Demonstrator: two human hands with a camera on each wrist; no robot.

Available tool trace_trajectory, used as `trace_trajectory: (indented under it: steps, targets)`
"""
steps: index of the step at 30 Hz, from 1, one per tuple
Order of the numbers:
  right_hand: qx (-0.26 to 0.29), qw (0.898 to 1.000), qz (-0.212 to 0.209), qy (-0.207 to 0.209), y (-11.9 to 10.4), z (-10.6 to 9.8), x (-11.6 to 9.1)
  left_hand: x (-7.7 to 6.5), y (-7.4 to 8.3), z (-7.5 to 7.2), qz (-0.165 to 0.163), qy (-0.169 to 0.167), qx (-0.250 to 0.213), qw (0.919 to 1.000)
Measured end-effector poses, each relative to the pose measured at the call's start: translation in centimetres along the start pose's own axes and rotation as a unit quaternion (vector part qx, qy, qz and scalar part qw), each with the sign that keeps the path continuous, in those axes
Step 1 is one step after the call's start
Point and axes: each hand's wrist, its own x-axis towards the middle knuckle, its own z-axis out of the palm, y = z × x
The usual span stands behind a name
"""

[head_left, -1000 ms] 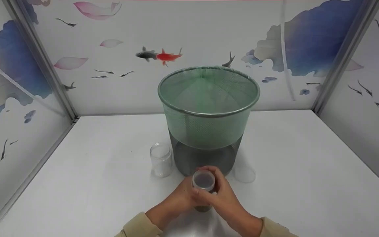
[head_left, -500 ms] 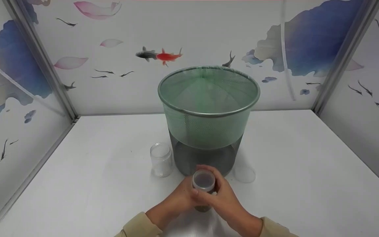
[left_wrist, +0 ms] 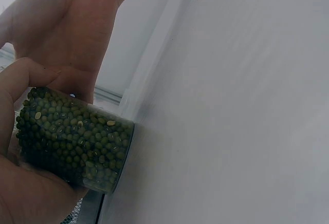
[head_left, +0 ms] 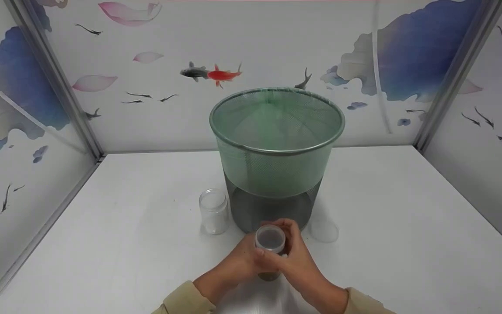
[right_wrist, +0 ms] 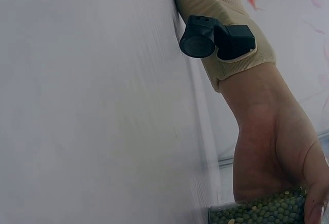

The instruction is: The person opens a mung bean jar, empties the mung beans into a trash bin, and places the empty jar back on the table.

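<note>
Nearest, beige sleeves (head_left: 188, 298) reaching in over the near side of the desk (head_left: 408, 218), with a black device (right_wrist: 218, 39) on one cuff. Next, left hand (head_left: 243, 258) and right hand (head_left: 293, 257) together, well in from the left and right edges, fingers of both curled round a clear bean jar (left_wrist: 77, 136) full of green beans. Jar roughly upright, base low over the white desk; resting or lifted, impossible to tell. Soft shadow below. Slightly beyond, toward the left edge, a see-through jar (head_left: 213, 213); toward the right edge, a faint transparent round thing (head_left: 325, 230), hard to make out. Farther back, between these two, a tall mesh bin (head_left: 273, 213) with a green liner (head_left: 273, 172) folded over its rim. Behind, the far edge, running corner to corner along a white back wall (head_left: 268, 39) printed with fish, petals and blue leaves. Grey metal posts (head_left: 55, 78) rising at both far corners, beside matching side walls (head_left: 486, 165).
</note>
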Motion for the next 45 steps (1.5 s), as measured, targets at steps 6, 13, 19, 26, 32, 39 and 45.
trace_trajectory:
  steps: [6,13,19,26,32,39,45]
  targets:
    - [-0.002,1.000,-0.001,0.003,0.02,0.05,-0.04,0.03,0.06,0.00,0.003,0.003,0.003,1.0000]
    - [-0.006,1.000,-0.003,0.002,-0.02,0.08,-0.01,0.04,0.24,0.09,0.003,0.010,0.011,0.9999]
    - [-0.011,1.000,-0.005,0.000,-0.05,0.08,0.01,0.01,0.15,-0.02,0.002,0.008,0.009,0.9999]
    - [-0.011,1.000,-0.003,-0.007,-0.20,0.05,-0.14,0.12,0.23,-0.12,-0.015,0.013,0.041,0.9990]
    - [-0.020,1.000,-0.007,-0.015,-0.28,0.07,-0.13,0.06,0.37,-0.13,-0.022,0.013,0.028,0.9993]
    - [-0.025,0.999,0.008,-0.022,-0.34,-0.03,-0.14,-0.14,0.23,-0.19,-0.014,0.010,0.009,0.9998]
    - [-0.016,1.000,-0.007,-0.017,-0.11,0.02,-0.11,-0.13,0.16,-0.23,-0.009,0.007,0.006,0.9999]
